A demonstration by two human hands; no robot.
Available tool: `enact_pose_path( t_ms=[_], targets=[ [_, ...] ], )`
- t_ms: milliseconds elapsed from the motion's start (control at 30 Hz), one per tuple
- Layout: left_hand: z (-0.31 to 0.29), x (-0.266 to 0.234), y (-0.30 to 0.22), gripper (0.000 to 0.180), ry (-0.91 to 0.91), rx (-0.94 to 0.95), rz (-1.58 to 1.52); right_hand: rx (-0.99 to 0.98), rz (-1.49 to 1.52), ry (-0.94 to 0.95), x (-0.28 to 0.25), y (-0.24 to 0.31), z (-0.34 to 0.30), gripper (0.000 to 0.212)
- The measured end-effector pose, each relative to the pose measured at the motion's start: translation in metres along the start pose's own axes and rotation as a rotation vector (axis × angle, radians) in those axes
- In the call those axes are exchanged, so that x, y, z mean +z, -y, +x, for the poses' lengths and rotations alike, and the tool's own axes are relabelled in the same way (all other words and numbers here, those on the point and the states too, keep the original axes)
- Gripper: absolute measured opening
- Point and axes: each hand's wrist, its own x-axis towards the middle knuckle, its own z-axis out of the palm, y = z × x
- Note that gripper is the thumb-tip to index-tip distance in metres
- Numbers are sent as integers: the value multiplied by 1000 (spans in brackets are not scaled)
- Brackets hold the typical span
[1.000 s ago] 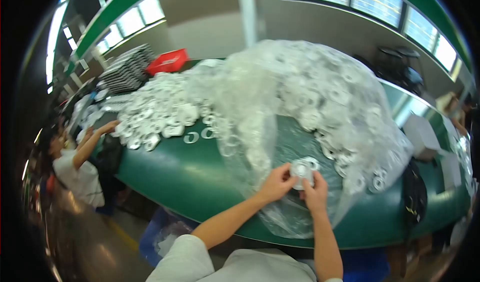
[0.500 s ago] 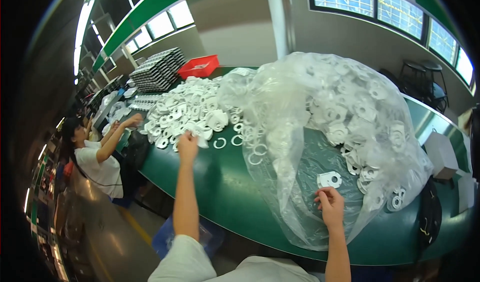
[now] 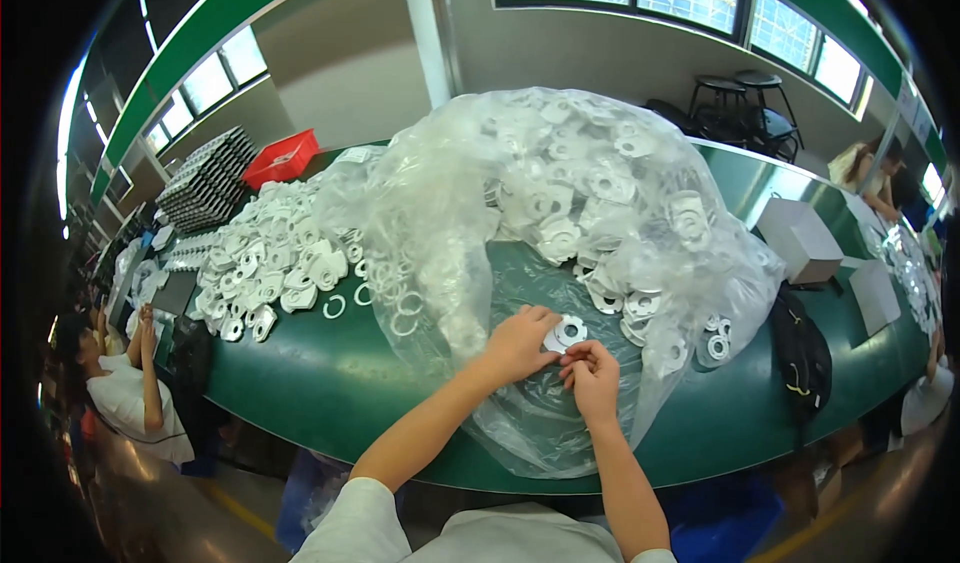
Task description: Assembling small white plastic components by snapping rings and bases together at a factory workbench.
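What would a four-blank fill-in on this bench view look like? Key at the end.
1. The tabletop is coloured ____.
2. The bin at the back left is coloured ____.
3. From the wearer's view, the grey stack stands to the ____ of that bin.
4. The left hand and right hand are at a part coloured ____.

Missing words: green; red; left; white.

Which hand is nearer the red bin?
Left: your left hand is in front of the red bin, to its right; your right hand is farther right.
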Motion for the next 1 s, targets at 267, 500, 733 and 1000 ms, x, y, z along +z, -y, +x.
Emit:
enact_pose_path(
  t_ms=[267, 500, 733, 1000],
  targets=[
    [-4, 11, 23, 35, -141, -313, -209, 15, 13, -149, 13, -1, 2, 13],
    [-10, 19, -9, 28, -37, -365, -367, 8, 7, -118, 10, -3, 2, 14],
    [3, 14, -52, 27, -171, -100, -151, 0, 362, -46, 12, -19, 5, 29],
    [73, 66, -141, 24, 133, 399, -152, 129, 770, 139, -16, -45, 23, 34]
  ],
)
